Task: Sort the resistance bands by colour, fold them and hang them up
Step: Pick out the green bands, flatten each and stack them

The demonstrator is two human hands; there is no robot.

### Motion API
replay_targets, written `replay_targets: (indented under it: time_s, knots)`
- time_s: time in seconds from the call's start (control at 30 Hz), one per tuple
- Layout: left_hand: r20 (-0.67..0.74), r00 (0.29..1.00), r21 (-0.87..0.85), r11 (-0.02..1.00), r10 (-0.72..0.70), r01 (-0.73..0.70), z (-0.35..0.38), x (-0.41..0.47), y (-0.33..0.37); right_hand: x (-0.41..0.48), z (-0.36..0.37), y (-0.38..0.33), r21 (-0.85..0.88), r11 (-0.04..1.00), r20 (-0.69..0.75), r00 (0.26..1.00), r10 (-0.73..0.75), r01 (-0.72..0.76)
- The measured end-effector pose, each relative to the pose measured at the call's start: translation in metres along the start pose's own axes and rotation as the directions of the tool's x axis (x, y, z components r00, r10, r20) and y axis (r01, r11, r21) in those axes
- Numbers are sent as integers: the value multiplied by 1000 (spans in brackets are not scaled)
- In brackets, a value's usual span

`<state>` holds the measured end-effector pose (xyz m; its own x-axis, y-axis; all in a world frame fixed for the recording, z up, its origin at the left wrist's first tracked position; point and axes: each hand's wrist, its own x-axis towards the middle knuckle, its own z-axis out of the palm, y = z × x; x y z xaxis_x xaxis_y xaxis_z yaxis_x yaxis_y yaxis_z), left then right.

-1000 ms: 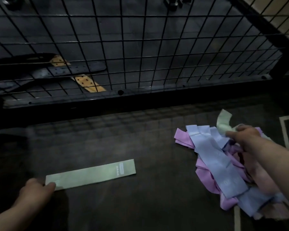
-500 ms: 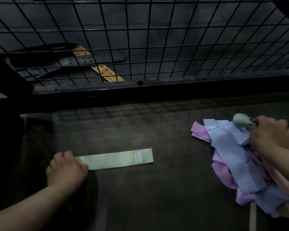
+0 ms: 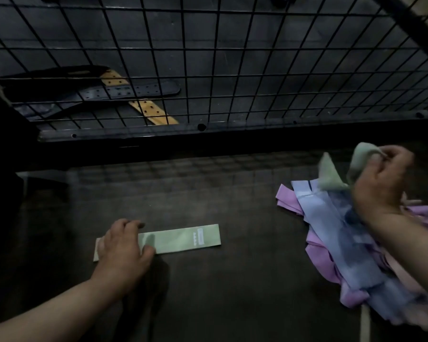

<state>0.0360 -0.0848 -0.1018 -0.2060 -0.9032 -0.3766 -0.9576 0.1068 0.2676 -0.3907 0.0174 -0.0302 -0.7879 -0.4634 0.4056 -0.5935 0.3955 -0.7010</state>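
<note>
A flat green band (image 3: 183, 239) lies on the dark floor in front of me. My left hand (image 3: 124, 245) rests on its left end with the fingers spread over it. At the right sits a heap of bands (image 3: 351, 255), blue ones on top of purple and pink ones. My right hand (image 3: 381, 183) is raised over the heap's far edge and pinches a second green band (image 3: 331, 174), which hangs crumpled from its fingers.
A black wire grid panel (image 3: 232, 70) stands right behind the floor space, on a metal base rail (image 3: 158, 130). Behind it lie black and yellow perforated belts (image 3: 134, 92). A pale line (image 3: 365, 324) marks the floor at the lower right.
My left hand slid from the flat green band's left tip onto the band. My right hand pulled a second green band out of the heap and lifted it.
</note>
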Motion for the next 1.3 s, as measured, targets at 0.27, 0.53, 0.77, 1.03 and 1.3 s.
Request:
replay_targets:
  time_s: [0.27, 0.53, 0.77, 1.03, 1.3]
  knots:
    - [77, 971, -222, 954, 225, -203, -3, -3, 49, -19, 22, -74, 291, 912, 256, 895, -365, 289]
    - [160, 878, -624, 736, 451, -264, -28, 18, 109, -56, 62, -113, 249, 964, 931, 296, -213, -91]
    - [178, 940, -594, 793, 292, -135, -20, 27, 122, -76, 75, -100, 175, 919, 979, 159, -125, -353]
    - [282, 939, -908, 372, 197, 194, -32, 21, 108, -81, 72, -71, -21, 1000, 993, 119, 21, -4]
    - [349, 916, -914, 291, 199, 284, -36, 28, 91, -79, 62, -119, 124, 778, 981, 191, -5, -616]
